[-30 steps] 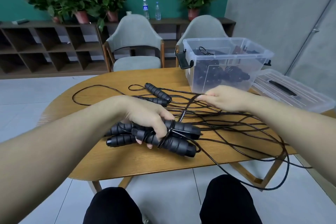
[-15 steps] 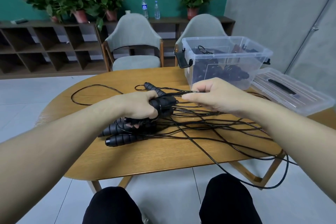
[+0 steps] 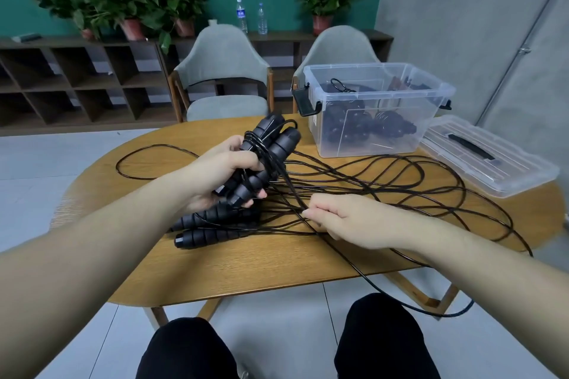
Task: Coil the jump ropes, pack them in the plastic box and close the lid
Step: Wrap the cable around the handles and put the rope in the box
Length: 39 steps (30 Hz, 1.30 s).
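So, left hand [image 3: 221, 172] wrapped around a pair of black rope handles [image 3: 271, 148], tilted up off the counter [image 3: 246, 264], with a few turns of cord wound round them near the top. Right hand [image 3: 341, 220] down low on the counter, fingers curled and pinching a strand of the black cord [image 3: 385, 181] right where it comes down from the held handles. Rest of that cord sprawled in loose loops all over the wooden top, one loop hanging off the near edge toward the floor. Two more handles [image 3: 212, 224] lying flat just below the left hand, side by side. Clear plastic box [image 3: 375, 108] sitting at the far right of the counter, open, with several dark bundled ropes already inside. Lid [image 3: 489, 157] off and lying flat just to the right of the box. Two grey chairs [image 3: 224, 71] tucked in across the counter, potted plants [image 3: 123, 0] and water bottles [image 3: 241, 14] up on the shelf behind.
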{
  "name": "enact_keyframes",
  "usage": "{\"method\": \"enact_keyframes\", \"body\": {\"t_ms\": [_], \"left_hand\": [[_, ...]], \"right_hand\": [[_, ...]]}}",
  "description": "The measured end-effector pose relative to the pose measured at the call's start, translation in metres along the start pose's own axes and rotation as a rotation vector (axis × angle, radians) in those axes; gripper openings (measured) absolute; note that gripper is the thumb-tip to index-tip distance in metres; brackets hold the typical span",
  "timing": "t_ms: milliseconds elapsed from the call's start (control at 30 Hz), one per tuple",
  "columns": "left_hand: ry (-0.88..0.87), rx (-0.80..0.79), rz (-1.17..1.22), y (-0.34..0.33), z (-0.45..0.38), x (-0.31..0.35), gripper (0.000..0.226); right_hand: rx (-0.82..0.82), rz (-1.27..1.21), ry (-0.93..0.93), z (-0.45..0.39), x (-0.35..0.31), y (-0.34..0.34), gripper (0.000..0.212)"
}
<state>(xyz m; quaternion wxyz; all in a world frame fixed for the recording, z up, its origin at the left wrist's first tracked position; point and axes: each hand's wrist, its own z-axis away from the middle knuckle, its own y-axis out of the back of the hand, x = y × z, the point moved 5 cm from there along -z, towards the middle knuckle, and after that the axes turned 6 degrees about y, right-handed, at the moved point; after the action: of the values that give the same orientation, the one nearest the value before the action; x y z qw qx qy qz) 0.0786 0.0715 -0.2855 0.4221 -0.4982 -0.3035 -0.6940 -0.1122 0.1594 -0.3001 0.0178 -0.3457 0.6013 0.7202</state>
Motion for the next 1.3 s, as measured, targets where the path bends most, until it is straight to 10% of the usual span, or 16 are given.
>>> {"method": "enact_keyframes", "body": {"t_ms": [367,633,867,1300], "left_hand": [[-0.067,-0.482,-0.065,-0.038,0.011,0.000,0.048],[0.042,-0.582,-1.028,-0.072,0.036,-0.003,0.024],[0.151,-0.267,-1.689,-0.071,0.026,-0.008,0.060],[0.132,0.208,-1.577,-0.027,0.007,0.010,0.042]], "right_hand": [[-0.110,0.026,0.033,-0.014,0.019,-0.005,0.037],[-0.171,0.288,0.013,-0.023,0.031,0.009,0.034],[0.069,0.550,0.061,-0.030,0.010,0.033,0.058],[0.228,0.242,0.037,-0.026,-0.018,0.034,0.038]]}}
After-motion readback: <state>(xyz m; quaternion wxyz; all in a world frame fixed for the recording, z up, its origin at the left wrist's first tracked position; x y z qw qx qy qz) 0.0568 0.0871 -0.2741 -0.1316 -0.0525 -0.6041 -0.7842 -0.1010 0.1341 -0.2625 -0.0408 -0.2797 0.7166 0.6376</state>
